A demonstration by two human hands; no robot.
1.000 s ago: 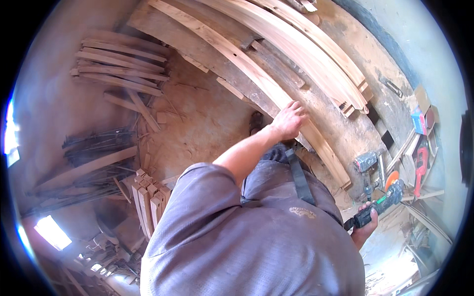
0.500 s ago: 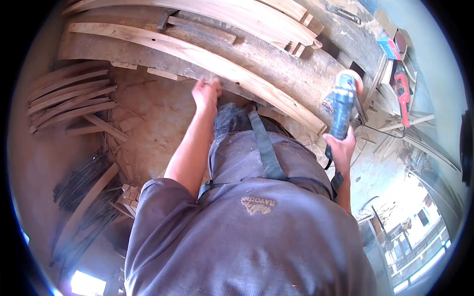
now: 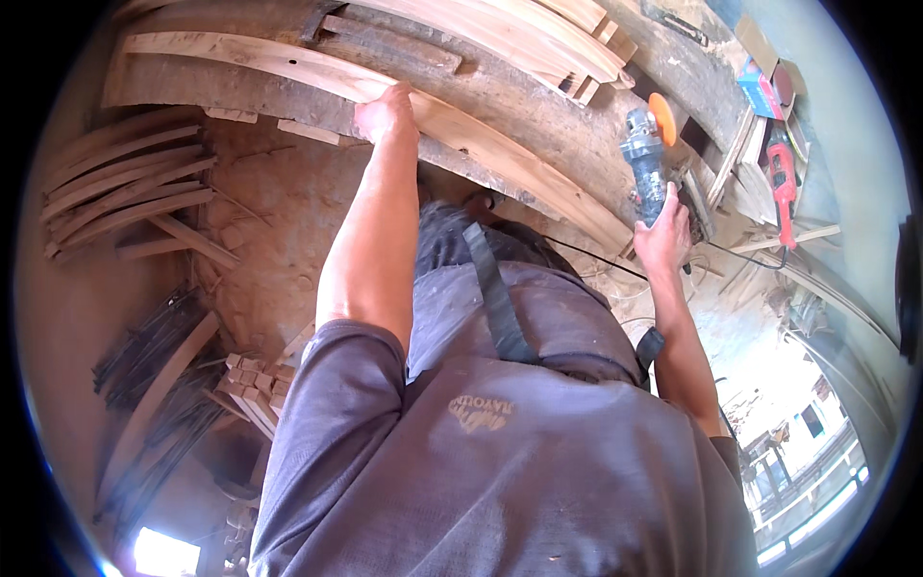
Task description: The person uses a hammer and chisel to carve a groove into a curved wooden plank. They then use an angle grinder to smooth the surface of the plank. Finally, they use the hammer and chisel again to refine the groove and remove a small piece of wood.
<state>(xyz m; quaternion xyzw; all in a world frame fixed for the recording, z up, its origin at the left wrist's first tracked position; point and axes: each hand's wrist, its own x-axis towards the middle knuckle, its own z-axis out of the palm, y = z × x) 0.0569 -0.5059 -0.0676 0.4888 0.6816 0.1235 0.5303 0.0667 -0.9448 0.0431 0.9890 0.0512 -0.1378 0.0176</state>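
Note:
My right hand (image 3: 661, 236) is wrapped round the dark blue body of an angle grinder (image 3: 646, 154). The grinder's orange disc (image 3: 662, 119) faces up and to the right, above the bench and apart from the wood. A long, curved pale wooden board (image 3: 490, 146) lies along the near side of the workbench (image 3: 586, 144); a small dark hole shows near its left part. My left hand (image 3: 386, 112) is closed over the near edge of this board, left of its middle. Its fingertips are partly hidden.
More curved boards (image 3: 510, 43) lie stacked farther back on the bench, near a wooden bar (image 3: 392, 44). At the right are a red power tool (image 3: 783, 188) and a box (image 3: 758, 88). Curved wood pieces (image 3: 130, 183) are piled at the left. A cord (image 3: 596, 252) runs beside my waist.
My left hand has moved forward from below the bench edge onto the board. The grinder has shifted slightly left and turned, so its orange disc now shows on edge.

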